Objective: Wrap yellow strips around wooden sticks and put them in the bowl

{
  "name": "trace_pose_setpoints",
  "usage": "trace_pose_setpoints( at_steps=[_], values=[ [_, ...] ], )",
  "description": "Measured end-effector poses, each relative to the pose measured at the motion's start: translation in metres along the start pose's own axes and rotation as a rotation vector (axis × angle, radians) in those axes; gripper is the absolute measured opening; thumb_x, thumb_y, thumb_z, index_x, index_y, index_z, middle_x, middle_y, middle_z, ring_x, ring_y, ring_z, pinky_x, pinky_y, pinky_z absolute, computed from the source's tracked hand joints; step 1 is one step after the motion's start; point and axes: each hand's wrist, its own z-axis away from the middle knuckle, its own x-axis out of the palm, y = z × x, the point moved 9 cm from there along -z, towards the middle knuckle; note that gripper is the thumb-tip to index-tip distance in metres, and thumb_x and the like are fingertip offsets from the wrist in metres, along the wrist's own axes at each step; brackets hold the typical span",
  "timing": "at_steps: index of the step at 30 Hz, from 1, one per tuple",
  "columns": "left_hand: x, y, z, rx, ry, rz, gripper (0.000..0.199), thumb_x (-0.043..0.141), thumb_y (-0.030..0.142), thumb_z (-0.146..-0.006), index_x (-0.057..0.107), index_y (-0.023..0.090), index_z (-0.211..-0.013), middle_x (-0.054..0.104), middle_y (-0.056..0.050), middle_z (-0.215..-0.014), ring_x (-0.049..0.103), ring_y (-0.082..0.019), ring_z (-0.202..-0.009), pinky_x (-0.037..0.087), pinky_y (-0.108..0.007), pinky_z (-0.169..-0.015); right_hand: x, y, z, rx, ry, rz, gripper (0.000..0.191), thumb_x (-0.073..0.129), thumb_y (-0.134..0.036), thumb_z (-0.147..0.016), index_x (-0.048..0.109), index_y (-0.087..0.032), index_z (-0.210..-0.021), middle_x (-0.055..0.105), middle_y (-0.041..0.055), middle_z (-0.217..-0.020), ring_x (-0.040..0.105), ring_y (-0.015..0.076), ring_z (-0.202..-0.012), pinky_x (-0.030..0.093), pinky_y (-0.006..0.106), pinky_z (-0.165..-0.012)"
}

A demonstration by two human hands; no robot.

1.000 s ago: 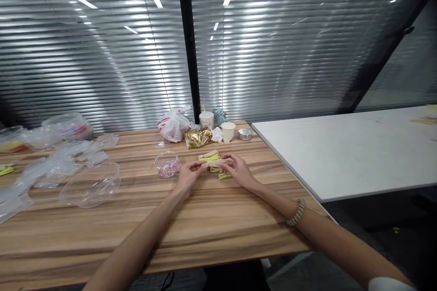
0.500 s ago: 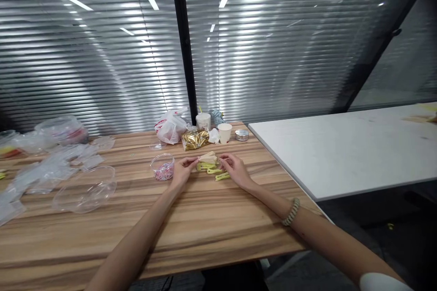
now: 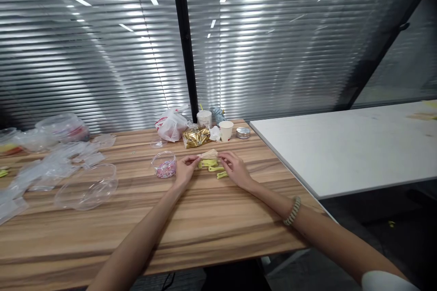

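A cream-coloured bundle of thin strands point(image 3: 209, 154) lies level between my hands, just above the table. My left hand point(image 3: 185, 171) pinches its left end between thumb and fingertips. At the right end, the fingers of my right hand point(image 3: 236, 170) are closed on it too. Beneath and in front of the bundle are several yellow looped bands point(image 3: 215, 169), the nearest one beside my right fingers. Close to my left hand stands a clear round bowl point(image 3: 154, 162) holding many small pink and purple pieces point(image 3: 166, 169).
Behind my hands are a gold foil packet point(image 3: 196, 137), a white plastic bag point(image 3: 171, 126), paper cups point(image 3: 226, 131) and a round silver-lidded tin point(image 3: 243, 133). Clear plastic lids point(image 3: 87, 188) and bags point(image 3: 56, 163) spread over the left. A white table point(image 3: 341, 150) adjoins on the right.
The view has shifted slightly. Both hands stay at the cream bundle, which now looks a little more stretched out between them.
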Motion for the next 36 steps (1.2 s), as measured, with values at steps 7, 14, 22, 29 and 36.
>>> trace_pose_setpoints(
  at_steps=[7, 14, 22, 29, 36],
  values=[
    [-0.002, 0.0, -0.001, 0.033, -0.005, -0.064, 0.027, 0.071, 0.032, -0.058, 0.068, 0.011, -0.075, 0.069, -0.01, -0.081, 0.063, -0.02, -0.077, 0.049, -0.033, -0.077, 0.012, -0.013, 0.004, -0.22, -0.097, 0.214, 0.036, 0.038, -0.018, -0.085, 0.05, -0.02, -0.119, 0.047, 0.0052, -0.124, 0.039, 0.014, -0.118, 0.035, 0.037, -0.103],
    [-0.001, 0.002, 0.0, 0.043, -0.027, -0.106, 0.03, 0.069, 0.033, -0.062, 0.068, 0.011, -0.083, 0.068, -0.012, -0.088, 0.063, -0.021, -0.082, 0.049, -0.033, -0.08, 0.016, -0.009, 0.004, -0.228, -0.128, 0.245, 0.037, 0.037, -0.019, -0.086, 0.049, -0.02, -0.121, 0.046, 0.0043, -0.126, 0.038, 0.0137, -0.121, 0.033, 0.038, -0.105],
    [-0.009, 0.018, 0.007, 0.068, 0.058, -0.093, 0.03, 0.066, 0.035, -0.065, 0.067, 0.011, -0.084, 0.068, -0.011, -0.089, 0.062, -0.019, -0.083, 0.048, -0.03, -0.08, 0.003, -0.022, 0.004, -0.26, -0.083, 0.239, 0.034, 0.035, -0.018, -0.087, 0.051, -0.02, -0.117, 0.05, 0.006, -0.12, 0.043, 0.0139, -0.113, 0.038, 0.036, -0.098],
    [-0.059, 0.082, 0.016, 0.311, 0.323, -0.283, 0.039, 0.045, 0.045, -0.08, 0.059, 0.013, -0.098, 0.064, -0.007, -0.082, 0.059, -0.015, -0.073, 0.045, -0.023, -0.066, 0.008, -0.014, 0.005, -0.281, -0.167, 0.363, 0.022, 0.04, -0.02, -0.085, 0.058, -0.017, -0.098, 0.058, 0.0075, -0.096, 0.049, 0.0153, -0.093, 0.041, 0.033, -0.085],
    [-0.069, 0.072, -0.001, 0.2, 0.149, -1.154, 0.06, 0.022, 0.056, -0.084, 0.057, 0.015, -0.057, 0.061, -0.01, -0.064, 0.056, -0.02, -0.065, 0.031, -0.025, -0.055, 0.013, -0.004, 0.005, -0.232, -0.255, 0.428, 0.021, 0.038, -0.012, -0.082, 0.054, -0.016, -0.095, 0.056, 0.0055, -0.094, 0.046, 0.0132, -0.093, 0.037, 0.028, -0.086]
  ],
)
